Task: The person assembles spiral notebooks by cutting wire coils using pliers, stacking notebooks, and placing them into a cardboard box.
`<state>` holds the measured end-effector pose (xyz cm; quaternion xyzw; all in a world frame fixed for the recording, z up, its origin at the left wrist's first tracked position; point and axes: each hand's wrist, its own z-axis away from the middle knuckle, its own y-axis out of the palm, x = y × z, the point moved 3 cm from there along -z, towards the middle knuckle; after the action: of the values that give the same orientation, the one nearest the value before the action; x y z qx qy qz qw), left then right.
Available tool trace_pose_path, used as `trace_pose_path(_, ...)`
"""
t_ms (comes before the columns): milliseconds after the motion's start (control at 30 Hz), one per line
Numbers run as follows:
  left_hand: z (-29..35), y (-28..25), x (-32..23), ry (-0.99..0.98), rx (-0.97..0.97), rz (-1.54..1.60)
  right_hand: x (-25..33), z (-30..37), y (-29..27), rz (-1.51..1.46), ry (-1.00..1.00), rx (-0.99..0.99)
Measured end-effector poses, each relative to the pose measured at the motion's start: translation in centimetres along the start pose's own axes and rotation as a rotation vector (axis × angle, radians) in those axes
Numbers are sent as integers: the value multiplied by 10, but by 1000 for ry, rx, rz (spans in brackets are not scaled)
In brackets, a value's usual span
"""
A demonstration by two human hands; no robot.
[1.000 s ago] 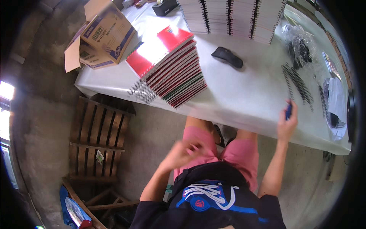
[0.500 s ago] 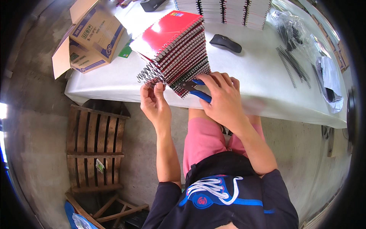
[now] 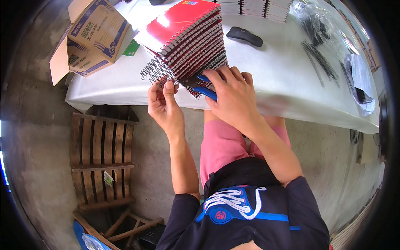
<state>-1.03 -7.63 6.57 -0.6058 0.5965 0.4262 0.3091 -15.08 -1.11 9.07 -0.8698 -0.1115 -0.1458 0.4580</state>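
A tall stack of spiral notebooks (image 3: 187,46) with a glossy red top cover stands near the table's front edge, its bound side facing me. Long ends of dark spiral coils (image 3: 152,71) stick out past the stack's left corner. My left hand (image 3: 167,107) pinches a coil end there between thumb and fingers. Wrapped around blue-handled pliers (image 3: 205,92), my right hand (image 3: 234,92) keeps their dark jaws against the lower coils at the stack's near corner. The jaw tips are partly hidden among the coils.
An open cardboard box (image 3: 93,37) stands left on the white-covered table (image 3: 283,79). A black case (image 3: 245,36) lies behind my right hand. Loose black coils (image 3: 320,62) and clear plastic wrap (image 3: 312,21) lie right. A wooden slatted piece (image 3: 103,156) is below left.
The stack and both hands sit slightly higher and further left in view, as does most of the table. The left hand still pinches at the coil ends; the right still holds the pliers.
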Motion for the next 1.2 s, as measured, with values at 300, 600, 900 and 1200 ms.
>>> trace_pose_path(300, -2, 0, 3, 18, 12, 33, -12, -2, 12, -97, 46, 113)
trace_pose_path(600, 0, -1, 0, -11, 13, 26, -4, -3, -11, 27, -12, -88)
trace_pose_path(900, -1, -1, 0, 17, 43, 65, -4, -4, 1, -146, 41, -27)
trace_pose_path(1200, 2, 2, 0, 91, 34, 27, -8, -4, 7, -127, 88, 85)
